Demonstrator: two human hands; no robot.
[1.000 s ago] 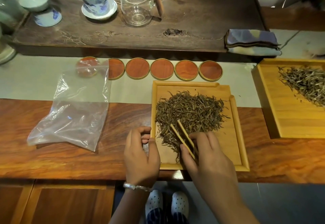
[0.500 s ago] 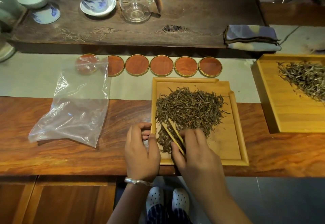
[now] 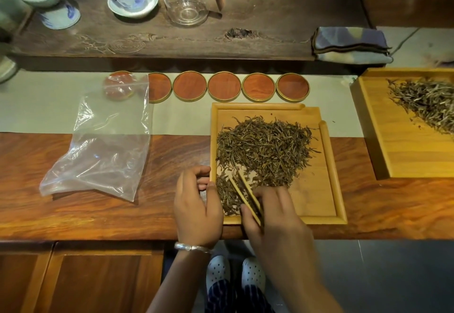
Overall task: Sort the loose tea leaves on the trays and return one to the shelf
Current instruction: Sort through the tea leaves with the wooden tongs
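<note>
The right hand has drawn its tongs back toward seven o'clock, raking tea leaves off the pile. It grips them closed; the left hand pinches the tray edge, steadying it.

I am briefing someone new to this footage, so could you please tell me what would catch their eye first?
Probably the dark heap of tea leaves on the near bamboo tray, at the table's front edge, where the right hand works bamboo tweezers through it and the left hand steadies the tray's left rim. Next, the row of round wooden coasters behind it, and the clear plastic bag lying to the left.
</note>
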